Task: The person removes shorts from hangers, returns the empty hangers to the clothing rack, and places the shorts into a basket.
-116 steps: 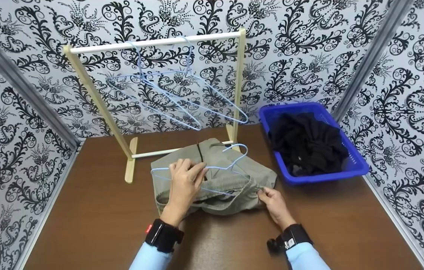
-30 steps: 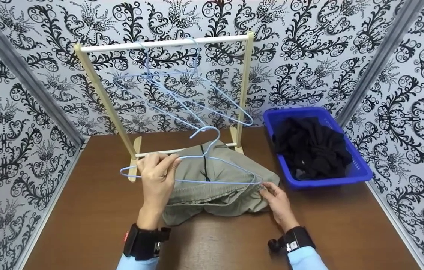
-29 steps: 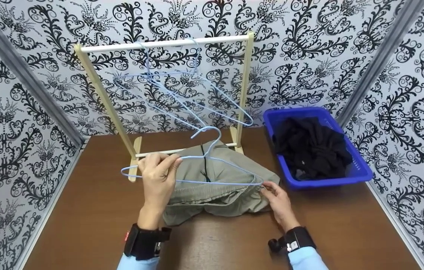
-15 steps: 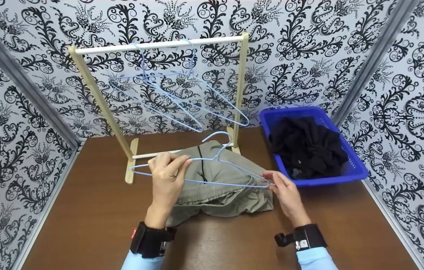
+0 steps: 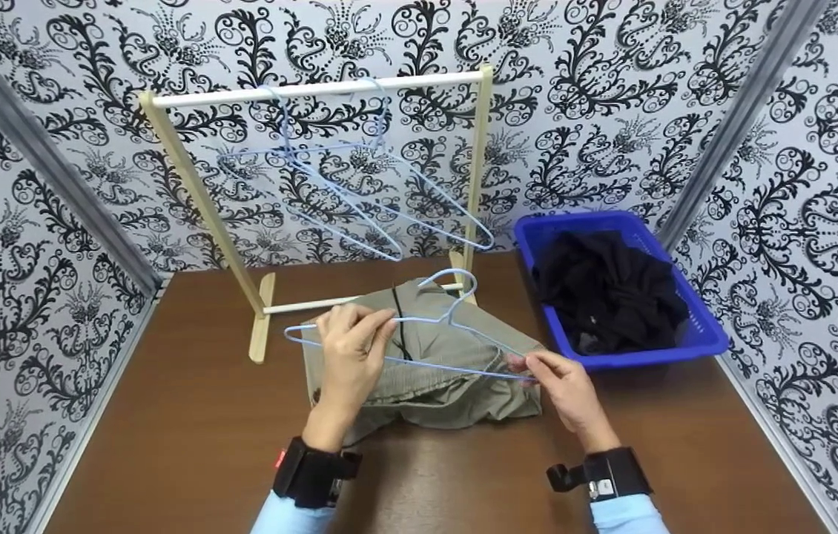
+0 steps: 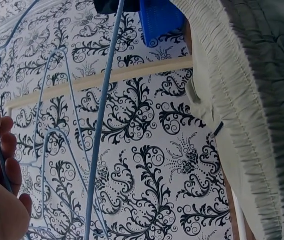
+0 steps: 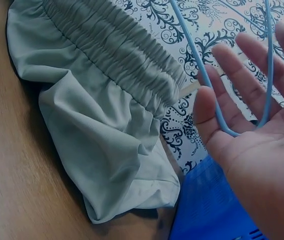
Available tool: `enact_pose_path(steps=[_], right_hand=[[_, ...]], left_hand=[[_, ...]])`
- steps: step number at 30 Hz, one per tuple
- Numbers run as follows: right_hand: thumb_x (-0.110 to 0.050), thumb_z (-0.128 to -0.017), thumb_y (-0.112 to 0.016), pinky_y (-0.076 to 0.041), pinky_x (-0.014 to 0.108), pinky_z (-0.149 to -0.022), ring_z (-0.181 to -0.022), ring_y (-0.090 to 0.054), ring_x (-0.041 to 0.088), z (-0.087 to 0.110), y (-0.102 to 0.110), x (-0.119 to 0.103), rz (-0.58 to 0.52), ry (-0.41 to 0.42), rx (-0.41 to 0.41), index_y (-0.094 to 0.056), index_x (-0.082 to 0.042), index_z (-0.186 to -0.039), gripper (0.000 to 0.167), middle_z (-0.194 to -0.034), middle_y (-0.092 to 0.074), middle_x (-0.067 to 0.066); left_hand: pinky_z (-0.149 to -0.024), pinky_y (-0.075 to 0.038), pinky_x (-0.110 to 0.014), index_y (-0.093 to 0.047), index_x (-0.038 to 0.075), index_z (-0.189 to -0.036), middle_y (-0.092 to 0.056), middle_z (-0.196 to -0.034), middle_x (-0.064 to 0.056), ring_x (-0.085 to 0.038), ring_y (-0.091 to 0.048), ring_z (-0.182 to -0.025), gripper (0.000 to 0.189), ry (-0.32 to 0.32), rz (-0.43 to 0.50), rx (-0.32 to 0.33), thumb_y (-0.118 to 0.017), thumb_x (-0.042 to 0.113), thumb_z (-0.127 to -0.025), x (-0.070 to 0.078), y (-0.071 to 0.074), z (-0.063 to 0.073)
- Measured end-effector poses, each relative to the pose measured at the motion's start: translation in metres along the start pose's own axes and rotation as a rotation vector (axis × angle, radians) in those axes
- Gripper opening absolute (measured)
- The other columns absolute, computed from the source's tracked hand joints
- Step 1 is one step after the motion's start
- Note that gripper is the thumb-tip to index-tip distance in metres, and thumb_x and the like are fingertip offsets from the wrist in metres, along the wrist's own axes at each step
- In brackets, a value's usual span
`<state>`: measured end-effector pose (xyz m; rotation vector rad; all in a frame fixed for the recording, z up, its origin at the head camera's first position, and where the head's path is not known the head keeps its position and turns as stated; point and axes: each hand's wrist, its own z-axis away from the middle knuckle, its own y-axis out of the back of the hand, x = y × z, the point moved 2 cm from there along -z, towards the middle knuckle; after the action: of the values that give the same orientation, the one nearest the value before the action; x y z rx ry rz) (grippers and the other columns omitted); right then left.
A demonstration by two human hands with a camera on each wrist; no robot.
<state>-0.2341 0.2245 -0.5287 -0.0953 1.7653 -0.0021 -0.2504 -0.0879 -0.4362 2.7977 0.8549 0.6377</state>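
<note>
My left hand (image 5: 351, 352) pinches the upper wire of a light blue hanger (image 5: 419, 320) between thumb and fingers, left of its neck. At the hanger's right end, my right hand (image 5: 571, 386) has its thumb on the wire and its fingers beneath. From the right wrist view, the rounded hanger end (image 7: 229, 132) lies in the palm, fingers loosely curved around it. Below the hanger, grey-green shorts (image 5: 434, 343) lie on the table, with an elastic waistband (image 7: 126, 55) and a black drawstring. The hanger overlaps the shorts, hook toward the back.
Behind the shorts stands a wooden rack (image 5: 200, 208) with a white top rail (image 5: 315, 89), where two more blue hangers (image 5: 434, 185) hang. A blue basket (image 5: 708, 326) holding dark clothing (image 5: 608, 289) stands at the right. Patterned walls enclose the brown table (image 5: 189, 445).
My right hand has let go of the shorts' waistband and taken the hanger's right end. Earlier partly inside the waistband, the hanger was lifted out leftward, then came back right and slightly lower.
</note>
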Motion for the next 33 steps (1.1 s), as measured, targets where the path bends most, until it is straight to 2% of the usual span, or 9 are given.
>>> enact_pose_path(steps=[6,13,20,25,30,33], right_hand=[[0.0,-0.103,-0.057,-0.056,0.029,-0.079,-0.093,-0.072,0.017,0.0,0.003,0.002,0.031,0.017,0.068,-0.07,0.018,-0.103,0.022,-0.096,-0.079,0.007],[-0.002,-0.103,-0.058,-0.055,0.027,-0.08,-0.09,-0.07,0.014,0.001,0.009,0.0,0.055,0.019,0.122,-0.068,0.02,-0.102,0.024,-0.092,-0.078,0.0],[-0.002,-0.103,-0.059,-0.054,0.025,-0.075,-0.084,-0.067,0.01,-0.001,0.013,-0.002,0.102,0.046,0.166,-0.07,0.017,-0.099,0.023,-0.089,-0.077,-0.001],[-0.005,-0.104,-0.059,-0.054,0.024,-0.073,-0.084,-0.068,0.011,-0.003,0.016,-0.002,0.1,0.026,0.207,-0.07,0.017,-0.1,0.025,-0.087,-0.076,0.0],[-0.009,-0.104,-0.06,-0.055,0.024,-0.075,-0.084,-0.07,0.01,-0.005,0.018,-0.004,0.115,0.006,0.242,-0.07,0.017,-0.101,0.028,-0.086,-0.076,0.0],[-0.009,-0.104,-0.061,-0.054,0.022,-0.067,-0.08,-0.069,0.01,-0.007,0.019,-0.007,0.101,-0.002,0.261,-0.069,0.018,-0.102,0.028,-0.085,-0.076,0.001]], left_hand=[[-0.089,-0.037,-0.049,-0.077,0.006,-0.104,-0.063,-0.091,-0.006,-0.025,-0.056,-0.087,0.02,0.013,-0.023,-0.055,-0.081,0.006,-0.085,0.001,0.001,0.002],[-0.101,-0.038,-0.053,-0.072,0.002,-0.118,-0.066,-0.111,-0.013,-0.031,-0.058,-0.104,0.031,-0.019,-0.057,-0.131,-0.08,0.01,-0.088,-0.002,0.003,0.005],[-0.115,-0.031,-0.061,-0.066,0.003,-0.134,-0.062,-0.134,-0.017,-0.036,-0.055,-0.127,0.049,-0.032,-0.143,-0.205,-0.08,0.016,-0.089,-0.005,0.005,0.01],[-0.114,-0.03,-0.065,-0.063,0.002,-0.138,-0.06,-0.139,-0.02,-0.039,-0.053,-0.132,0.055,-0.051,-0.203,-0.228,-0.08,0.019,-0.089,-0.008,0.007,0.012],[-0.117,-0.028,-0.063,-0.062,0.003,-0.141,-0.059,-0.142,-0.02,-0.039,-0.052,-0.135,0.057,-0.043,-0.254,-0.256,-0.079,0.021,-0.089,-0.012,0.009,0.014],[-0.117,-0.028,-0.063,-0.061,0.003,-0.141,-0.058,-0.144,-0.021,-0.04,-0.051,-0.136,0.06,-0.036,-0.284,-0.264,-0.08,0.023,-0.088,-0.014,0.01,0.015]])
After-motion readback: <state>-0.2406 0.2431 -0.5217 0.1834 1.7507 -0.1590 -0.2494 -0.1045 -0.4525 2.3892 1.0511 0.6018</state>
